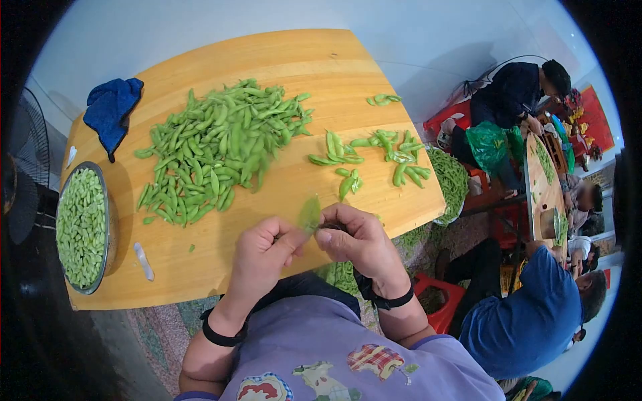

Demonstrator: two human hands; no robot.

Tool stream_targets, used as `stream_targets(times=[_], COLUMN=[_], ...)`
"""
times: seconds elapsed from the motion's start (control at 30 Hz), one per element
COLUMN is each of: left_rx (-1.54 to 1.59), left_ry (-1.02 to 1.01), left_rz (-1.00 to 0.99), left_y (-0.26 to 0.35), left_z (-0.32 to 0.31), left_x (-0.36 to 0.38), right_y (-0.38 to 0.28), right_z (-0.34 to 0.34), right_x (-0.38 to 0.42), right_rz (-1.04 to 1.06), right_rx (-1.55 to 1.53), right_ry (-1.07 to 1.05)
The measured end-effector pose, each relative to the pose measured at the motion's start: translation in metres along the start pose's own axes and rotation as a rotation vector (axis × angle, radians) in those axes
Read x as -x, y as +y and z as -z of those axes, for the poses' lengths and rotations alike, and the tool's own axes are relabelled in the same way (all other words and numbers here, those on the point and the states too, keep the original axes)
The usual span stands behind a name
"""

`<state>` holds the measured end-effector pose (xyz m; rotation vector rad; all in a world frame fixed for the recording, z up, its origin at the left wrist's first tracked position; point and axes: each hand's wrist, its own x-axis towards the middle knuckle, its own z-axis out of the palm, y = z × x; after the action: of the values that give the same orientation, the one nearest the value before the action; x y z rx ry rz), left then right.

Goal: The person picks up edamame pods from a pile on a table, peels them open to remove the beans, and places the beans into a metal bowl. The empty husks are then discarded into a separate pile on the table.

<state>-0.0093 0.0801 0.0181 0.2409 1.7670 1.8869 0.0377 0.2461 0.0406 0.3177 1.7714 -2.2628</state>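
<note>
Left hand (pixel 266 252) and right hand (pixel 358 242) raised together above wooden tabletop (pixel 294 234), fingertips pinching one green pod (pixel 309 214) between them.

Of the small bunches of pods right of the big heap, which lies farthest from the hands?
The topmost little bunch, set apart by the right edge of the table; the other small bunches lie nearer the left hand and right hand.
</note>
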Motion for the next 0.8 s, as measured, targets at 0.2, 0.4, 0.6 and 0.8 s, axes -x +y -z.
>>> stream_targets(times=[0.2,0.4,0.6,0.8], left_rx=[0.136,0.873,1.021,-0.420], left_ry=[-0.025,-0.348,-0.454,0.116], left_rz=[0.051,0.378,0.417,-0.440], left_y=[-0.003,-0.011,-0.017,-0.014], left_z=[-0.003,0.002,0.000,-0.007], left_x=[0.001,0.000,-0.003,-0.004], right_y=[0.008,0.004,0.014,0.006], right_z=[0.004,-0.005,0.010,0.001], right_x=[-0.004,-0.003,-0.015,-0.004], right_rz=[0.089,0.139,0.128,0.234], right_rx=[0.064,-0.101,-0.265,0.402], right_ry=[-0.003,-0.030,-0.178,0.146])
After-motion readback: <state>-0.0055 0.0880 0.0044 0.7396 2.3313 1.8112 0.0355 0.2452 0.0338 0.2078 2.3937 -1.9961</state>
